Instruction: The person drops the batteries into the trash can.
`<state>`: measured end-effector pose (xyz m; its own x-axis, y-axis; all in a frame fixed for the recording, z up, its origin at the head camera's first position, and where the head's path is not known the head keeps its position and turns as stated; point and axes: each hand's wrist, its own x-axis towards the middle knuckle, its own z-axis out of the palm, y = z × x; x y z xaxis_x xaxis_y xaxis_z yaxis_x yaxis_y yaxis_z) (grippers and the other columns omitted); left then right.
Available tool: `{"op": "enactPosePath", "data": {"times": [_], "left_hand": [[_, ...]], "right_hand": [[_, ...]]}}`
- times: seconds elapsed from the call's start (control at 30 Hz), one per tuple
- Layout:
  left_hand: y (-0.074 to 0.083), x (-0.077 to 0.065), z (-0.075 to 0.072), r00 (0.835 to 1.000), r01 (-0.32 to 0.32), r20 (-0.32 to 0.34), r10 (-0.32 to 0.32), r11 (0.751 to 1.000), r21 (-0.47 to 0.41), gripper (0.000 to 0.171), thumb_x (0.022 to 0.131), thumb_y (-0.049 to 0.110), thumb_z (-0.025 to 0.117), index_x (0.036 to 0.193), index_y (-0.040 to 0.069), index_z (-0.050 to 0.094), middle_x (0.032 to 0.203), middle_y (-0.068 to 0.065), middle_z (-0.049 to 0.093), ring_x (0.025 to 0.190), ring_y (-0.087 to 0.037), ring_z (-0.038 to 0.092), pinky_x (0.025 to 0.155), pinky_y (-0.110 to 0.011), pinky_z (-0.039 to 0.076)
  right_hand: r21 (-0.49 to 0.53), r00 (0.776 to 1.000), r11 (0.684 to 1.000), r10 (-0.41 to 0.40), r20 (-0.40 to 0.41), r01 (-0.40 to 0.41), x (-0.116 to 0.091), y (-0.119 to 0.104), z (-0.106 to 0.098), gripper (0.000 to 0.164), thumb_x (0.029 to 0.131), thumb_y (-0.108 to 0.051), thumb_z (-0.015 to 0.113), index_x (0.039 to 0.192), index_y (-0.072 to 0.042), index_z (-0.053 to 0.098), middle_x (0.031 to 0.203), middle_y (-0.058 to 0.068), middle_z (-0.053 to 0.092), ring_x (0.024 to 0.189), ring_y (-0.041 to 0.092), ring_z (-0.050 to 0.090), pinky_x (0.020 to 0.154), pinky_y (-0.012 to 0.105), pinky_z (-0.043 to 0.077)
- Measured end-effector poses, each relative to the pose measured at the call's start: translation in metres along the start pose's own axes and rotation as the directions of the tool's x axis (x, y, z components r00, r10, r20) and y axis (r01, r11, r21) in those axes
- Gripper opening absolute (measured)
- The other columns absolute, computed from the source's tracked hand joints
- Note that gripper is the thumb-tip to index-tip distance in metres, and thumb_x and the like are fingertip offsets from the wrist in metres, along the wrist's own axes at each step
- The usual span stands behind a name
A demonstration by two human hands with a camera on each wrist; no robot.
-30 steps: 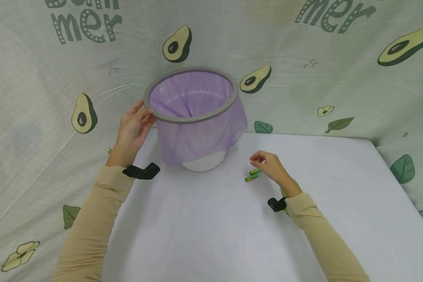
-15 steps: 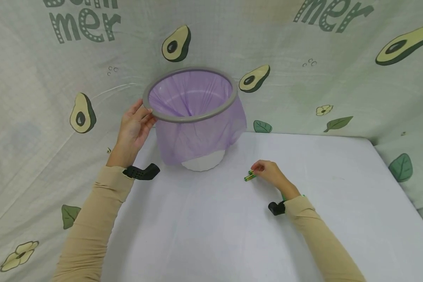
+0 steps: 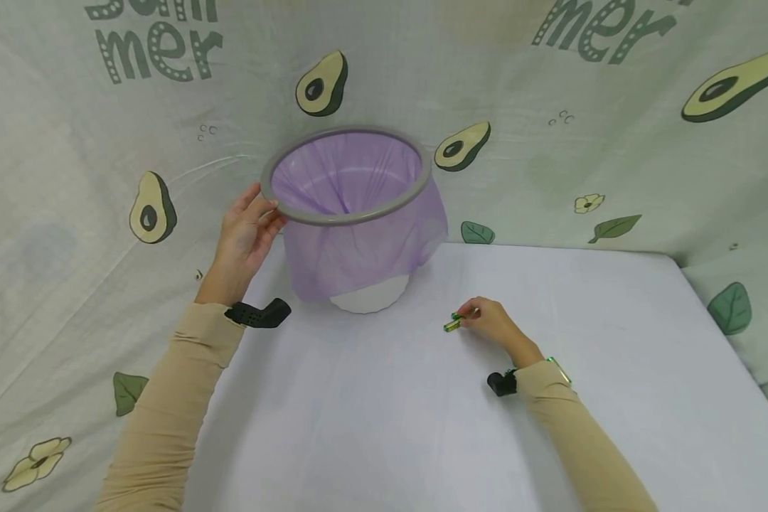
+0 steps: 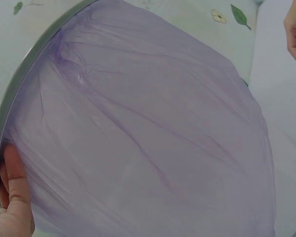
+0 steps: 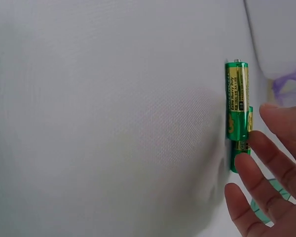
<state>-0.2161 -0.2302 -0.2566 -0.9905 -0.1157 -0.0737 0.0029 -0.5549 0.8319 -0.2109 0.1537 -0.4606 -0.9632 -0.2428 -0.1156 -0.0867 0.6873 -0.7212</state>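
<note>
Backdrop, one: pale green cloth point(image 3: 384, 43), printed with avocados, leaves, flowers and grey-green lettering, hung behind and to both sides.

Bench, one: white-covered, flat-topped bench point(image 3: 358, 412), bordered at its rear by the cloth.

Bin, one: round white bin point(image 3: 371, 295), stood at the rear of the bench, left of the batteries. It is lined with a translucent lilac plastic bag point(image 3: 365, 256), by which the outside is draped nearly to the base. The mouth is ringed by a smooth grey rim point(image 3: 342, 219).

Sleeves, two: beige fabric, left sleeve point(image 3: 173, 405) and right sleeve point(image 3: 579, 427).

Hands, two: bare. By the left hand point(image 3: 243, 231) the rim is held at its left side, the grip clamped on it. The right hand point(image 3: 493, 323) is placed low over the bench; its grip is apart, thumb and fingertips just beside the batteries. Whether they are touched cannot be told.

Wrist devices, two: black, one worn at each cuff.

Batteries, two: green-and-gold cylindrical batteries point(image 5: 238, 101), laid lengthwise on the bench, one partly hidden by the other.
</note>
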Motion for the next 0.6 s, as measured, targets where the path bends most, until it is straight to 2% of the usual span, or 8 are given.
{"op": "enactPosePath", "data": {"times": [0.17, 0.37, 0.47, 0.6], "left_hand": [[-0.0005, -0.0001, 0.0, 1.0, 0.005, 0.007, -0.005, 1.0, -0.024, 0.074, 0.086, -0.009, 0.053, 0.149, 0.016, 0.02, 0.127, -0.006, 0.039, 0.084, -0.015, 0.052, 0.073, -0.02, 0.051], [-0.0013, -0.0004, 0.0002, 1.0, 0.005, 0.021, -0.005, 1.0, -0.016, 0.074, 0.087, -0.008, 0.053, 0.149, 0.016, 0.019, 0.125, -0.006, 0.04, 0.083, -0.015, 0.054, 0.072, -0.019, 0.051], [-0.0005, -0.0011, -0.0008, 1.0, 0.006, 0.005, -0.006, 1.0, -0.019, 0.073, 0.087, -0.008, 0.054, 0.148, 0.016, 0.021, 0.125, -0.005, 0.04, 0.083, -0.014, 0.053, 0.071, -0.019, 0.051], [0.0, -0.0018, -0.0011, 1.0, 0.006, -0.006, -0.006, 1.0, -0.021, 0.074, 0.087, -0.007, 0.055, 0.148, 0.016, 0.022, 0.126, -0.005, 0.04, 0.082, -0.013, 0.053, 0.072, -0.019, 0.051]], "right_hand": [[-0.013, 0.999, 1.0, -0.005, 0.04, 0.005, -0.0011, 0.0021, 0.0014, 0.021, 0.081, -0.003, 0.066, 0.101, 0.002, 0.064, 0.099, 0.015, 0.063, 0.081, 0.021, 0.052, 0.068, 0.026, 0.042], [-0.013, 0.995, 1.0, -0.004, 0.096, 0.005, -0.0014, 0.0026, 0.0056, 0.026, 0.079, -0.004, 0.069, 0.103, 0.004, 0.063, 0.096, 0.015, 0.06, 0.085, 0.022, 0.052, 0.073, 0.031, 0.044], [-0.032, 0.992, 0.999, -0.014, 0.125, 0.018, -0.0002, 0.0011, 0.0077, 0.022, 0.079, -0.002, 0.069, 0.099, 0.004, 0.062, 0.095, 0.014, 0.059, 0.086, 0.022, 0.052, 0.076, 0.033, 0.044], [-0.06, 0.988, 0.998, -0.02, 0.155, 0.029, -0.0004, -0.0007, 0.0082, 0.016, 0.076, 0.001, 0.069, 0.091, 0.002, 0.062, 0.088, 0.011, 0.06, 0.081, 0.019, 0.053, 0.072, 0.03, 0.045]]}}
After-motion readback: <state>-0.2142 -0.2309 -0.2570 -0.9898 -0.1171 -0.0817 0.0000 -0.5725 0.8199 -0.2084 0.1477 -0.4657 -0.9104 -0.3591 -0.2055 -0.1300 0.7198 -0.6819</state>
